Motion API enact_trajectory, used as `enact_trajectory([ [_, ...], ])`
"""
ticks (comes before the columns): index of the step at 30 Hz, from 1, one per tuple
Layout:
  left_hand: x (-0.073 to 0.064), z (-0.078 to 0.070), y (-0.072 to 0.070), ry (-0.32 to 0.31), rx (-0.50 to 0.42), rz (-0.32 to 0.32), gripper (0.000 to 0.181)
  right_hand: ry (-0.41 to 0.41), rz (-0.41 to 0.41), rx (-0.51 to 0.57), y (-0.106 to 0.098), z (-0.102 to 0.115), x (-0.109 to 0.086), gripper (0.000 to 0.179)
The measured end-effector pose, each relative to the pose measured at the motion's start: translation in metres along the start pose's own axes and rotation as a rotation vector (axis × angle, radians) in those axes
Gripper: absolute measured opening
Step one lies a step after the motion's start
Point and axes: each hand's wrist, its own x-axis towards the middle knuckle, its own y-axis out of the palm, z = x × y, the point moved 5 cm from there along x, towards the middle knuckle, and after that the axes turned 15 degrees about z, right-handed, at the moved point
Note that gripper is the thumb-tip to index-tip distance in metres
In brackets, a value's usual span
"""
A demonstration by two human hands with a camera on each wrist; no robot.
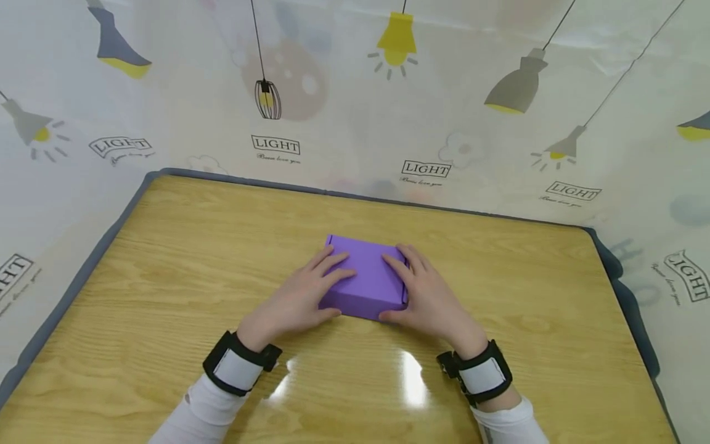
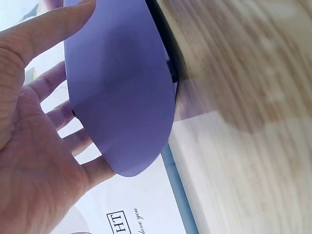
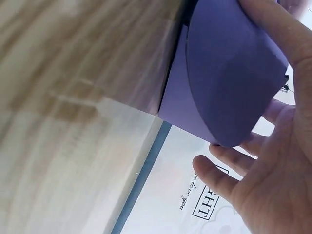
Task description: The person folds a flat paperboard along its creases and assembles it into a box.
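Observation:
A purple cardboard box (image 1: 368, 271) sits on the table between two hands, its lid lying flat across the top. My left hand (image 1: 296, 299) holds its left side, fingers over the lid and thumb low by the front face. From the right, my right hand (image 1: 429, 296) grips it likewise, fingertips on the lid's right edge and thumb at the front corner. A rounded side flap (image 2: 122, 97) fills much of the left wrist view, thumb on the near side and fingers behind. In the right wrist view another rounded flap (image 3: 234, 73) stands out from the side wall.
The wood-grain table (image 1: 194, 246) has a dark grey edge (image 1: 333, 193) along its back and sides. Behind it hangs a pale sheet (image 1: 344, 142) printed with lamps. Each wrist wears a black strap (image 1: 238, 364) with a white patch.

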Motion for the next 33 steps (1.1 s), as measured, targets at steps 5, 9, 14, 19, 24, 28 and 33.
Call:
enact_trajectory([
  [5,0.0,-0.001,-0.002,-0.011,0.013,0.013,0.07,0.004,-0.024,-0.029,0.0,0.0,0.001,0.107],
  [9,0.0,-0.002,-0.002,-0.014,0.023,0.018,0.07,0.015,-0.022,-0.042,-0.001,0.0,0.001,0.105],
  [14,0.0,-0.003,-0.002,-0.016,0.031,0.021,0.069,0.035,-0.022,-0.057,-0.001,0.0,0.0,0.104],
  [19,0.0,-0.004,-0.002,-0.011,0.04,0.022,0.068,0.043,-0.034,-0.057,-0.003,0.002,-0.002,0.103],
  [24,0.0,-0.006,-0.003,0.011,0.051,0.015,0.066,0.038,-0.062,-0.056,-0.006,0.002,-0.004,0.103],
  [28,-0.001,-0.008,-0.003,0.024,0.065,0.022,0.066,0.058,-0.046,-0.03,-0.008,0.0,-0.007,0.103],
  [33,-0.001,-0.012,-0.004,0.029,0.084,0.033,0.068,0.08,-0.023,0.015,-0.012,-0.003,-0.011,0.103],
])
